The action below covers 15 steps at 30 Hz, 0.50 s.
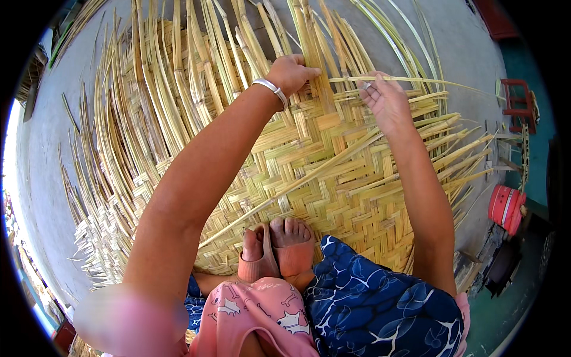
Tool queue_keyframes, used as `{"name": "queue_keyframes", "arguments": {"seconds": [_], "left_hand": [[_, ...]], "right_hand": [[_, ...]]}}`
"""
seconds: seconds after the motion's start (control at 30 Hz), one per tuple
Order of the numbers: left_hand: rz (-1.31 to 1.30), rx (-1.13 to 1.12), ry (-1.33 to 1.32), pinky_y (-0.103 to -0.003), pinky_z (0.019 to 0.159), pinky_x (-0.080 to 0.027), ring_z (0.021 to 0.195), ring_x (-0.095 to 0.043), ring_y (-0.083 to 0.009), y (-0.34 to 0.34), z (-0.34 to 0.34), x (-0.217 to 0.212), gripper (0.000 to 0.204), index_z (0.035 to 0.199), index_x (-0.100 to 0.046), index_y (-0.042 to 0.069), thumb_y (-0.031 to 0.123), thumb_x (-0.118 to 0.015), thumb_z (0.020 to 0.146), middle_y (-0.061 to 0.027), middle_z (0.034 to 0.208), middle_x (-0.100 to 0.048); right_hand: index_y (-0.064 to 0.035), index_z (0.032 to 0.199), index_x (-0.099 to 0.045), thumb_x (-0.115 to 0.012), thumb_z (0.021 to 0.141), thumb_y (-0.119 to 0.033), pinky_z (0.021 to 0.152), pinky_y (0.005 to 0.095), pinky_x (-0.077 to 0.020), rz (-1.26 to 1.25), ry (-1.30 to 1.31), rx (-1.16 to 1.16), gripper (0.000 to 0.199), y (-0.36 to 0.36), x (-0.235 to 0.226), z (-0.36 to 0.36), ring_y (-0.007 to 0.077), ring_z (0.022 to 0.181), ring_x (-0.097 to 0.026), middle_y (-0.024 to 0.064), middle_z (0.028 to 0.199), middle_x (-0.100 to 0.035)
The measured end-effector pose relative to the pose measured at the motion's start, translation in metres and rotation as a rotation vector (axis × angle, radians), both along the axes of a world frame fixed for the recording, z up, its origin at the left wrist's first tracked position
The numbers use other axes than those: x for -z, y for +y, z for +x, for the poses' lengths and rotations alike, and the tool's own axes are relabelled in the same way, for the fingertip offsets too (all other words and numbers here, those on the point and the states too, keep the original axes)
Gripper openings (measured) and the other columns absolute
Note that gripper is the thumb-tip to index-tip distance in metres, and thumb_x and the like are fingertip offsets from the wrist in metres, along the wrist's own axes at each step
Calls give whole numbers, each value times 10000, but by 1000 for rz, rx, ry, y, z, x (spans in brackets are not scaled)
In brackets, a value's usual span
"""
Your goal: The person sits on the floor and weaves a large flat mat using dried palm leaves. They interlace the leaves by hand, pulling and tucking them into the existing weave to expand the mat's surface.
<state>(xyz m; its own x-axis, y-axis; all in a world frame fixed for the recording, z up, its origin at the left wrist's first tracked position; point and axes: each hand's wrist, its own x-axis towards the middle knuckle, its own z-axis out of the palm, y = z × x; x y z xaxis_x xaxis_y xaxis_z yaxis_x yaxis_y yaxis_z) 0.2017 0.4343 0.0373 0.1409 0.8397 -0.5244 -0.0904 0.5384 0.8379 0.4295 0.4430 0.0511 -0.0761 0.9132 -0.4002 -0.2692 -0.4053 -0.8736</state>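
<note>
A large mat of woven yellow-green split-cane strips lies on the ground in front of me, with long unwoven ends fanning out at its far and side edges. At the far part of the weave, my left hand, with a silver bangle on its wrist, is closed round upright flat strips. My right hand is a little to the right and pinches a thin crosswise strip. The thin strip's left end reaches the upright strips by my left hand. My left palm and the strip ends inside it are hidden.
My sandalled feet rest on the mat's near part. A long loose strip lies diagonally over the weave. Grey concrete floor surrounds the mat. A red stool and a pink-red round container stand at the right.
</note>
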Motion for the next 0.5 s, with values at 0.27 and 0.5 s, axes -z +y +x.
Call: {"name": "queue_keyframes", "arguments": {"seconds": [0.27, 0.5], "left_hand": [[109, 255, 208, -257, 654, -531, 733, -627, -132, 2, -6, 0, 243, 1023, -620, -19, 115, -627, 820, -71, 900, -648], [222, 329, 469, -235, 494, -464, 512, -560, -103, -19, -5, 11, 140, 794, -669, -38, 88, -611, 770, -55, 578, -605]], "right_hand": [[-30, 1050, -523, -511, 940, -152, 718, 285, -531, -44, -30, -69, 164, -3, 3, -21, 200, 864, -633, 97, 957, -615], [-34, 1043, -570, -553, 921, -155, 662, 241, -505, 10, -235, -86, 173, -13, 5, -25, 133, 795, -624, 63, 934, -630]]}}
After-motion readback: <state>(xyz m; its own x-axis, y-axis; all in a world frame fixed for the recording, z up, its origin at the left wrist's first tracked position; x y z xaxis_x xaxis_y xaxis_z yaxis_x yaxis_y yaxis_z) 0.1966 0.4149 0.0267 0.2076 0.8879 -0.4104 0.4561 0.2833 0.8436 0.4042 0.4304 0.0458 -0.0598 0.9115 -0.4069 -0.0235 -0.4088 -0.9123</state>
